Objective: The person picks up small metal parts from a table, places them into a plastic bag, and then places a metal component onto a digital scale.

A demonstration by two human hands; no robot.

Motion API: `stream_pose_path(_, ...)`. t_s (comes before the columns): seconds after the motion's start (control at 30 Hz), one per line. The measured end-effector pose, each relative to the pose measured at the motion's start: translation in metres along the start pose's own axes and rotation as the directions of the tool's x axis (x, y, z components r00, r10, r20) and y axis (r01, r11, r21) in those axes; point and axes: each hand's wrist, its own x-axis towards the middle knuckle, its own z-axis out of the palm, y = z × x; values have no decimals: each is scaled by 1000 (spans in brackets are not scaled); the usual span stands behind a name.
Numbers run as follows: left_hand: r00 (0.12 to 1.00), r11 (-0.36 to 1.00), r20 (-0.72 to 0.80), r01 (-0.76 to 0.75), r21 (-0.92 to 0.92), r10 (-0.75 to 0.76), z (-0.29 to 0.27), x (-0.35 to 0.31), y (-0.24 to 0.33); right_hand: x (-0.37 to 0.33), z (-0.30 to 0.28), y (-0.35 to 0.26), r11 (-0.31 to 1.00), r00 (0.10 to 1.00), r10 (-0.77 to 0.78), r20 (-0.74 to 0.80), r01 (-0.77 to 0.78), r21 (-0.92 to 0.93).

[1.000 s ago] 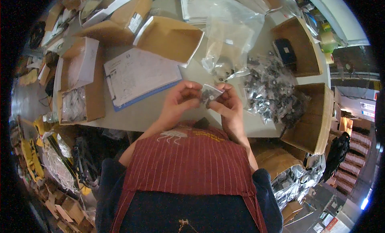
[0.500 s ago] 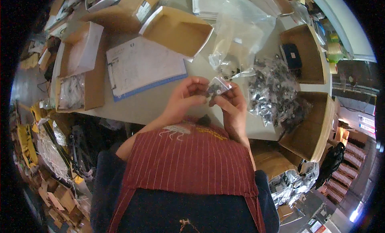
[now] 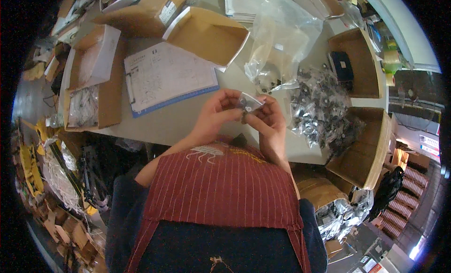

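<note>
Between my two hands, over the near edge of the table, is a small clear plastic bag with dark little parts inside and a white strip along its top. My left hand pinches the bag's left side with thumb and fingers. On the other side my right hand grips it, thumb low and fingers curled behind. To the right of my hands lies a heap of similar small bags with dark parts in them. Beyond my hands rests a large clear plastic bag, with a few loose dark parts at its mouth.
A clipboard with papers lies at left, below an open shallow cardboard box. Farther left, a carton holds clear bags. Two open cardboard boxes, one upper and one lower, stand along the right edge.
The small bag has tilted and shifted slightly left between my fingers. My right hand has moved a little left with it; my left hand has barely moved.
</note>
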Motion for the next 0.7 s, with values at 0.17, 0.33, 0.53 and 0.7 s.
stream_pose_path(0.17,999,1000,40,-12,-10,12,-1,4,-3,-2,-1,-6,1000,1000,13,-13,-13,2)
stream_pose_path(0.33,1000,1000,0,-2,15,2,2,2,1,-1,-3,-9,997,999,-24,48,28,-77)
stream_pose_path(0.53,998,999,43,-43,29,41,-4,2,-4,-3,-2,-7,997,997,-42,59,45,-57)
stream_pose_path(0.7,998,999,29,-50,-3,50,-4,1,-9,-5,-5,-8,996,994,-45,96,51,-68)
